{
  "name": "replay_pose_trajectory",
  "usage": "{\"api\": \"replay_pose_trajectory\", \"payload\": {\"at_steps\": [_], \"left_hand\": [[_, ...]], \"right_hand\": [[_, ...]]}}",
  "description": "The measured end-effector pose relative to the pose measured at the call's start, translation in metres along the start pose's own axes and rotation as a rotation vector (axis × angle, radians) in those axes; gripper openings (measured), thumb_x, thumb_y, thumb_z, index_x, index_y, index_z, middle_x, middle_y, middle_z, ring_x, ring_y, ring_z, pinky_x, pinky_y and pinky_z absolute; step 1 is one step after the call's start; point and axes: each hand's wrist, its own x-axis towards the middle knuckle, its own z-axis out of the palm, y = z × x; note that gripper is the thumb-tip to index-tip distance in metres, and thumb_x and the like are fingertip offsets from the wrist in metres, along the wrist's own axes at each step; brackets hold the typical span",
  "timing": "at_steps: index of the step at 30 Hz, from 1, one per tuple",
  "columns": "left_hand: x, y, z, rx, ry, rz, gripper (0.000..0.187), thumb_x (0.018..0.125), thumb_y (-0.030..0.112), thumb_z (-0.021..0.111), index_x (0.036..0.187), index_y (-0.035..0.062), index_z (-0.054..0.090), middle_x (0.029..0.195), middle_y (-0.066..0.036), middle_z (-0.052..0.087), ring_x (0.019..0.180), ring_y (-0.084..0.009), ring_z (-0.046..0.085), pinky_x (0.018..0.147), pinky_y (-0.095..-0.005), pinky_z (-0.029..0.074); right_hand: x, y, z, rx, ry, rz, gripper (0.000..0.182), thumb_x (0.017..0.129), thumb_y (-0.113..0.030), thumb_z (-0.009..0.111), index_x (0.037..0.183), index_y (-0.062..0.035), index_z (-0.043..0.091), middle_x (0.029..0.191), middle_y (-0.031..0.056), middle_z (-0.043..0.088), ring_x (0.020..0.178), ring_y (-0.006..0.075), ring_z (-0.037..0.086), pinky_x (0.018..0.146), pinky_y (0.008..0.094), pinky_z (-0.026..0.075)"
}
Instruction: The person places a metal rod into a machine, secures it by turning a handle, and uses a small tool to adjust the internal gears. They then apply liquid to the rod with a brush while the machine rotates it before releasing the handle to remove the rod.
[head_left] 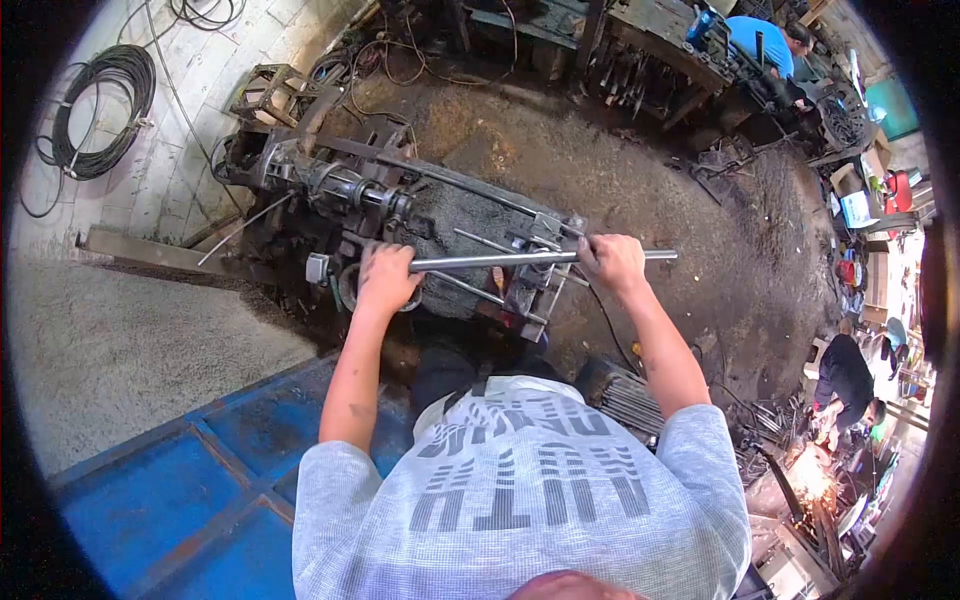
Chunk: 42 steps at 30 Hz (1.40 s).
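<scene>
A long, smooth metal rod lies crosswise in front of me, over a greasy machine with a round, chuck-like head. My left hand is wrapped round the rod near its left end, close below the machine's head. Farther right, my right hand grips the same rod, and a short piece of it sticks out past the fingers. Beneath the rod is the machine's frame, with thinner bars running along it. The rod's left tip is hidden at my left hand.
A bundle of metal rods lies by my right side. Blue metal panels are at lower left. Coiled black cable lies on pale tiles. One person is at a bench far right; another crouches near bright sparks.
</scene>
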Motion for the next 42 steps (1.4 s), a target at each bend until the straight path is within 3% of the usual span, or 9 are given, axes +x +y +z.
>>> {"api": "replay_pose_trajectory", "payload": {"at_steps": [10, 12, 16, 18, 23, 25, 34, 37, 42], "left_hand": [[-0.049, 0.041, 0.015, 0.078, -0.149, -0.224, 0.022, 0.073, 0.025, 0.07, 0.08, 0.0046, 0.064, 0.074, -0.02, 0.064, 0.076, -0.0395, 0.063, 0.072, -0.0481, 0.051], [-0.09, 0.066, 0.024, 0.05, -0.181, -0.266, 0.028, 0.076, 0.031, 0.068, 0.077, 0.0036, 0.064, 0.074, -0.021, 0.064, 0.075, -0.0402, 0.063, 0.068, -0.0495, 0.051], [-0.157, 0.144, 0.045, -0.218, -0.224, -0.4, 0.041, 0.084, 0.044, 0.059, 0.078, 0.0027, 0.061, 0.076, -0.024, 0.063, 0.075, -0.0425, 0.062, 0.07, -0.0516, 0.049], [-0.154, 0.156, 0.039, -0.346, -0.287, -0.459, 0.043, 0.082, 0.043, 0.061, 0.077, 0.0, 0.061, 0.074, -0.024, 0.063, 0.074, -0.0427, 0.061, 0.069, -0.0504, 0.048], [-0.131, 0.165, 0.037, -0.505, -0.547, -0.299, 0.048, 0.079, 0.043, 0.065, 0.07, -0.0038, 0.059, 0.065, -0.023, 0.058, 0.065, -0.0394, 0.059, 0.063, -0.0461, 0.046], [-0.119, 0.172, 0.051, -0.589, -0.688, -0.185, 0.054, 0.078, 0.046, 0.067, 0.063, -0.0048, 0.058, 0.055, -0.019, 0.054, 0.053, -0.0314, 0.057, 0.056, -0.0423, 0.044], [0.0, 0.275, 0.083, -0.845, -0.772, 0.215, 0.052, 0.097, 0.043, 0.043, 0.1, -0.0054, 0.062, 0.099, -0.023, 0.065, 0.094, -0.0273, 0.061, 0.087, -0.0395, 0.045], [0.074, 0.263, 0.107, -0.935, -0.482, 0.15, 0.054, 0.1, 0.044, 0.033, 0.123, -0.0014, 0.052, 0.126, -0.018, 0.056, 0.118, -0.0229, 0.051, 0.103, -0.0357, 0.035], [0.144, 0.174, 0.069, -1.258, -0.346, -0.48, 0.095, 0.088, 0.067, 0.043, 0.144, -0.0068, 0.02, 0.146, -0.025, 0.03, 0.138, -0.0266, 0.026, 0.113, -0.0367, 0.019]], "right_hand": [[0.021, 0.055, 0.011, -0.021, 0.234, -0.094, 0.024, 0.075, -0.032, 0.061, 0.063, -0.0117, 0.057, 0.062, 0.0095, 0.062, 0.061, 0.0286, 0.062, 0.059, 0.0414, 0.048], [0.051, 0.057, 0.009, -0.053, 0.102, -0.215, 0.02, 0.076, -0.03, 0.06, 0.07, -0.0114, 0.06, 0.072, 0.0107, 0.064, 0.077, 0.0286, 0.062, 0.073, 0.0426, 0.048], [0.078, 0.029, 0.027, 0.151, 0.493, -0.354, 0.024, 0.081, -0.02, 0.059, 0.102, -0.0094, 0.063, 0.102, 0.0125, 0.061, 0.106, 0.0301, 0.052, 0.096, 0.0452, 0.037], [0.058, 0.009, 0.041, 0.317, 0.651, -0.014, 0.033, 0.081, -0.015, 0.061, 0.113, -0.008, 0.058, 0.107, 0.0161, 0.06, 0.105, 0.034, 0.053, 0.095, 0.0465, 0.038], [-0.049, 0.029, 0.125, 0.545, 0.04, 0.272, 0.031, 0.082, -0.024, 0.065, 0.103, -0.0008, 0.062, 0.105, 0.0184, 0.063, 0.102, 0.0364, 0.056, 0.089, 0.0435, 0.044], [-0.085, 0.026, 0.137, 0.526, 0.127, 0.247, 0.029, 0.084, -0.023, 0.064, 0.107, -0.0049, 0.063, 0.108, 0.0161, 0.062, 0.1, 0.0356, 0.056, 0.087, 0.0432, 0.044], [-0.114, 0.034, 0.157, 0.386, 0.114, 0.248, 0.025, 0.083, -0.017, 0.057, 0.106, -0.0099, 0.065, 0.106, 0.0114, 0.064, 0.098, 0.0292, 0.057, 0.085, 0.0402, 0.045], [-0.11, 0.044, 0.155, 0.318, 0.191, 0.083, 0.03, 0.074, -0.01, 0.063, 0.104, -0.0089, 0.066, 0.102, 0.0117, 0.065, 0.096, 0.0318, 0.058, 0.085, 0.0426, 0.045], [-0.111, 0.046, 0.133, 0.426, 0.112, 0.164, 0.043, 0.069, -0.003, 0.064, 0.111, -0.0136, 0.064, 0.11, 0.0078, 0.063, 0.108, 0.0331, 0.053, 0.095, 0.0476, 0.041]]}}
